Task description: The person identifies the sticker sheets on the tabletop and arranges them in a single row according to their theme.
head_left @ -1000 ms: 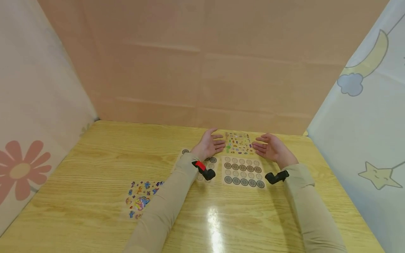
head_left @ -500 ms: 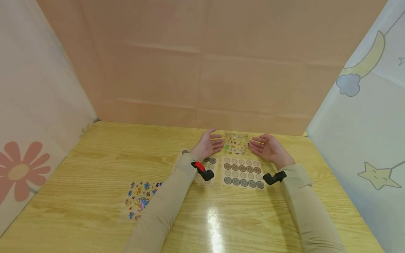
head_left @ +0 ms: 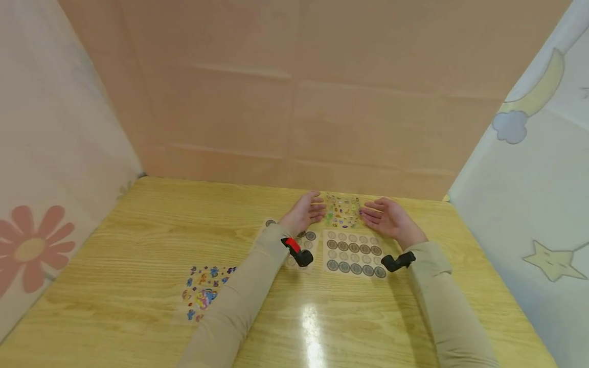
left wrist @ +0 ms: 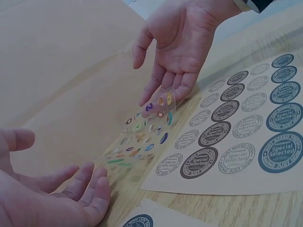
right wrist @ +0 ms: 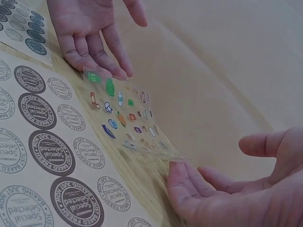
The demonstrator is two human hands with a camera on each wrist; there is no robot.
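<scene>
A clear sheet of small colourful stickers [head_left: 342, 210] lies at the back of the table between my two hands. My left hand [head_left: 303, 212] is at its left edge and my right hand [head_left: 390, 220] at its right, palms facing inward. Both wrist views show the sheet [right wrist: 125, 113] bowed, its ends raised against the fingertips. Fingers of both hands are extended, thumbs held apart from the sheet. Just in front, a sheet of round "Special Selected" stickers [head_left: 354, 253] lies flat. My left forearm partly covers another round-sticker sheet [head_left: 309, 244].
A sheet of cartoon stickers [head_left: 202, 294] lies at the front left, partly behind my left sleeve [head_left: 244, 296]. The wooden table [head_left: 138, 245] ends at a brown backdrop [head_left: 221, 102], with patterned side panels [head_left: 552, 194]. Black wrist cameras [head_left: 398, 261] sit low over the sheets.
My right hand has shifted slightly left, towards my left hand. The clear sticker sheet between them looks narrower and more bowed.
</scene>
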